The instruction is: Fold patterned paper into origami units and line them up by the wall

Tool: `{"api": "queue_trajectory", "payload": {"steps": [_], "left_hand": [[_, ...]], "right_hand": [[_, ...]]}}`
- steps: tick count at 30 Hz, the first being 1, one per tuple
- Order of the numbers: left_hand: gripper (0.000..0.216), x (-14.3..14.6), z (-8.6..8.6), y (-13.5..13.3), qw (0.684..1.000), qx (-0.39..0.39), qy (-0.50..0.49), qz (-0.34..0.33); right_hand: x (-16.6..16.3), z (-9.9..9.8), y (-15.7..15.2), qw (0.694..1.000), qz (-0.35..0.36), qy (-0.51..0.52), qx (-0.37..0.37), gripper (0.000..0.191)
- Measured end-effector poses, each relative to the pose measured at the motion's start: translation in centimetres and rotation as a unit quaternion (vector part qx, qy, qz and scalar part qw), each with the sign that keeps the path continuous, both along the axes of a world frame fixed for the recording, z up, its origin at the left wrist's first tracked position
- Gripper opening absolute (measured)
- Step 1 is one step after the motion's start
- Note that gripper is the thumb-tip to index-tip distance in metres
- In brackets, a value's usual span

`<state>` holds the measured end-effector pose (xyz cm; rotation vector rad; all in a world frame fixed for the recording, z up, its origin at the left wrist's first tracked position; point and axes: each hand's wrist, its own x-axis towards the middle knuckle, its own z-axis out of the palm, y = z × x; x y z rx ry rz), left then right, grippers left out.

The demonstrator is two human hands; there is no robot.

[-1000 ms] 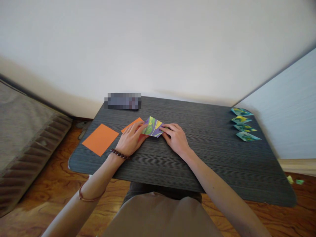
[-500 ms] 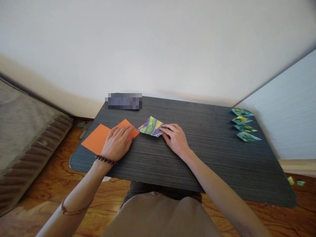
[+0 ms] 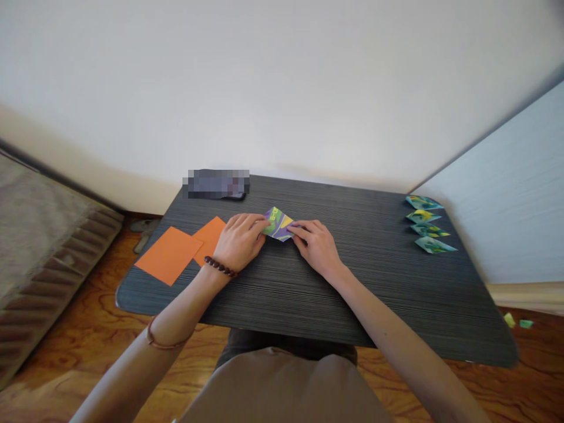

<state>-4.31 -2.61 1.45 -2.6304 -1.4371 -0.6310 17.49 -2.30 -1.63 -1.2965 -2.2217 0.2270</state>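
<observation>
A patterned sheet of paper [image 3: 278, 224] in purple, green and yellow lies near the middle of the table, turned so its corners point sideways and up. My left hand [image 3: 241, 239] pinches its left corner, fingers over thumb. At the opposite corner, my right hand [image 3: 315, 244] grips the paper between thumb and fingertips. Two orange paper squares [image 3: 170, 255] rest to the left, one overlapping the other, and my left hand covers part of the nearer one. Whether the patterned paper is folded underneath, I cannot tell.
Several folded paper pieces [image 3: 434, 245] stand in a column at the table's right end. A blurred dark flat object [image 3: 215, 184] lies at the back left. The dark table [image 3: 374, 235] meets a white wall behind. Small paper scraps [image 3: 510, 320] are on the floor at right.
My left hand has moved right, off the orange paper, and has taken hold of the patterned paper's left corner. My right hand keeps its grip. The view has shifted slightly.
</observation>
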Motion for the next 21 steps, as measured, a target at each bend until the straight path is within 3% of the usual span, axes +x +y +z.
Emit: {"api": "queue_trajectory", "payload": {"steps": [11, 15, 21], "left_hand": [[0.018, 3.8, -1.3, 2.7, 0.997, 0.02, -0.019, -0.066], [0.018, 3.7, -1.8, 3.0, 0.996, 0.012, -0.029, -0.083], [0.025, 3.7, -2.2, 3.0, 0.993, -0.018, -0.063, -0.099]], "right_hand": [[3.9, -0.5, 1.1, 0.999, -0.039, 0.019, -0.003, 0.03], [4.0, -0.9, 1.3, 0.998, -0.05, 0.028, -0.004, 0.03], [3.1, -0.7, 1.5, 1.0, -0.007, 0.014, -0.017, 0.029]]}}
